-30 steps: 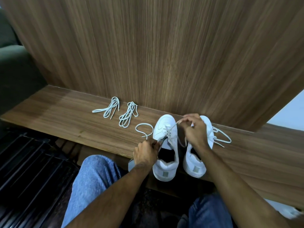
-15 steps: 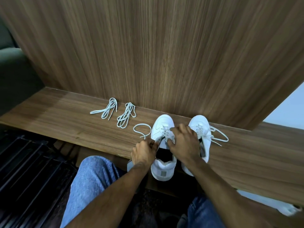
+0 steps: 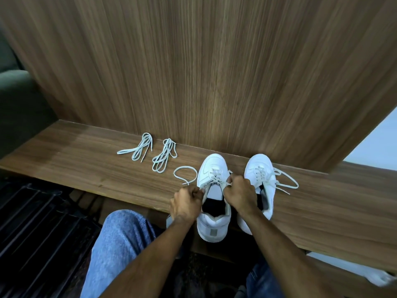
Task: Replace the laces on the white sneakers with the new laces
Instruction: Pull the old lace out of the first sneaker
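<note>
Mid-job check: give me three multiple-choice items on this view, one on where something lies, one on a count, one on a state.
1. Where do the spare lace bundles lie?
A. Left of the sneakers on the bench
B. Inside the right sneaker
C. On the person's lap

2. How many spare lace bundles are there?
A. One
B. Two
C. Four

3. What are the hands doing?
A. Resting flat on the bench
B. Both pinching the left sneaker's lace
C. Lifting the right sneaker

Answers:
1 A: the bundles lie on the bench, left of the left sneaker.
2 B: two bundles lie side by side; a loose loop near them belongs to the sneaker's lace.
3 B: the left hand and right hand pinch the lace at the left sneaker's top; the right sneaker stands untouched.
</note>
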The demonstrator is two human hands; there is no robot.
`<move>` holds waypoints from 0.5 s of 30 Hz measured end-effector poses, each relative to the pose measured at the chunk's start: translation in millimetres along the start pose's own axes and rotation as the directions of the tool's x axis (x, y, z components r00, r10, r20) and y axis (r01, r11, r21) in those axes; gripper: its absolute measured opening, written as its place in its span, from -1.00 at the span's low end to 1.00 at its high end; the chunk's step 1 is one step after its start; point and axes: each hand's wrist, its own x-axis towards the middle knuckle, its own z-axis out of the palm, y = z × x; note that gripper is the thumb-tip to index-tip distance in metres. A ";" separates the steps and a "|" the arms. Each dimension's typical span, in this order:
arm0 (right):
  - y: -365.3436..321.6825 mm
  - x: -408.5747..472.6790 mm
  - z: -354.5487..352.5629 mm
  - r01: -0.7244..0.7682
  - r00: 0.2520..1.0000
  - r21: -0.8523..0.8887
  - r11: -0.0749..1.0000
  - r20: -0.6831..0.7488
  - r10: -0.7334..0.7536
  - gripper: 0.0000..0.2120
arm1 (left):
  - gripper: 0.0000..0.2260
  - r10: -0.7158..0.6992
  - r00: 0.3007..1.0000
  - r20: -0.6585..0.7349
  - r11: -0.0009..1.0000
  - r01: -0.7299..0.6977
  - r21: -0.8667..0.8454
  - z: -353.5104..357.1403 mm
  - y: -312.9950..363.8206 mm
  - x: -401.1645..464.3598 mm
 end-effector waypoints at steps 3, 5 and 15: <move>1.5 2.8 0.0 -0.058 0.998 0.062 0.996 0.006 0.058 -0.71 | -0.76 0.027 1.000 -0.017 0.997 -0.028 -0.072 -1.0 -2.0 3.1; 2.3 2.6 0.6 -0.050 0.999 0.046 0.998 0.003 0.050 -0.69 | -0.88 0.074 0.997 -0.029 0.994 -0.076 -0.074 -1.8 -0.4 2.3; -1.8 -0.7 4.9 0.016 1.000 -0.027 1.000 -0.011 -0.016 -0.65 | -0.77 0.540 0.828 0.151 0.720 -0.547 0.427 15.4 43.5 17.2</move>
